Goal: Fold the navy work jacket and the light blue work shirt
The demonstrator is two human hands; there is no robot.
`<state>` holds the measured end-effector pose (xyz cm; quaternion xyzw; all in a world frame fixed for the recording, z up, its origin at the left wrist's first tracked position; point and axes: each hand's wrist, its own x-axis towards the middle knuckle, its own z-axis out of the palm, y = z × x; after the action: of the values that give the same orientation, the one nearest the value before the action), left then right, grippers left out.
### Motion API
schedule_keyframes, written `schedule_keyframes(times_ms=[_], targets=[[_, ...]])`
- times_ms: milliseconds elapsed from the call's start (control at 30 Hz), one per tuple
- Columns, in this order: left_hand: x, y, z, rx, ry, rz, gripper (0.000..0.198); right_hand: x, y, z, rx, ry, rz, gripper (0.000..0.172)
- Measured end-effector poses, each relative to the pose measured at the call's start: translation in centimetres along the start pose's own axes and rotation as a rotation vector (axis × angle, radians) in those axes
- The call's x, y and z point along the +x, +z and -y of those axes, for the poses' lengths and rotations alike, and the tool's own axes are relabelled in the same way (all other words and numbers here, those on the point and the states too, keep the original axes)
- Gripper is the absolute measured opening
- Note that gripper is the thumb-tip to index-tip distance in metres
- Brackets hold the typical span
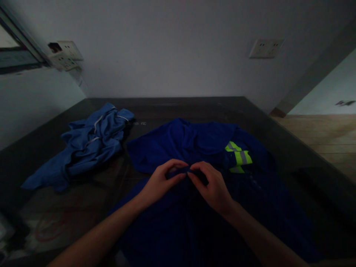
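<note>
A dark blue work jacket lies spread and rumpled over the dark table, with yellow-green and grey reflective strips on its right part. Above its middle, my left hand pinches the cloth between thumb and fingers. Close against it, my right hand grips the same spot in a like pinch, so the fingertips nearly meet. Whether a button or zip sits between the fingers is too dark to make out. The lower part of the jacket runs toward me in deep shadow.
A lighter blue garment with white piping lies crumpled on the table at the left. Wall sockets sit above the back edge, with more sockets at the left corner. A dark flat object rests at the right.
</note>
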<state>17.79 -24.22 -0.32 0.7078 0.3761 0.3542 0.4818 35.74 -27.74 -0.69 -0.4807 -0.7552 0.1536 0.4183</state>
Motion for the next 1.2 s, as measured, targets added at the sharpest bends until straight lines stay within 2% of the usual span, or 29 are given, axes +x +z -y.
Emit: schedule_keyframes(times_ms=[133, 400, 733, 967, 1200], targets=[[0.0, 0.0, -0.1, 0.106, 0.032, -0.019, 0.015, 0.0, 0.0, 0.1, 0.004, -0.037, 0.003, 0.006], [-0.8, 0.2, 0.7, 0.305, 0.226, -0.107, 0.013, -0.1, -0.1, 0.2, 0.034, -0.057, 0.021, 0.013], [-0.8, 0.1, 1.4, 0.388, 0.383, -0.127, 0.010, -0.2, 0.2, 0.4, 0.046, -0.074, -0.043, 0.012], [-0.7, -0.3, 1.2, 0.474, 0.313, -0.097, 0.014, 0.2, -0.2, 0.4, 0.055, -0.018, -0.064, 0.011], [0.4, -2.0, 0.5, 0.488, 0.198, -0.134, 0.014, 1.2, -2.3, -0.5, 0.029, 0.147, -0.170, 0.015]])
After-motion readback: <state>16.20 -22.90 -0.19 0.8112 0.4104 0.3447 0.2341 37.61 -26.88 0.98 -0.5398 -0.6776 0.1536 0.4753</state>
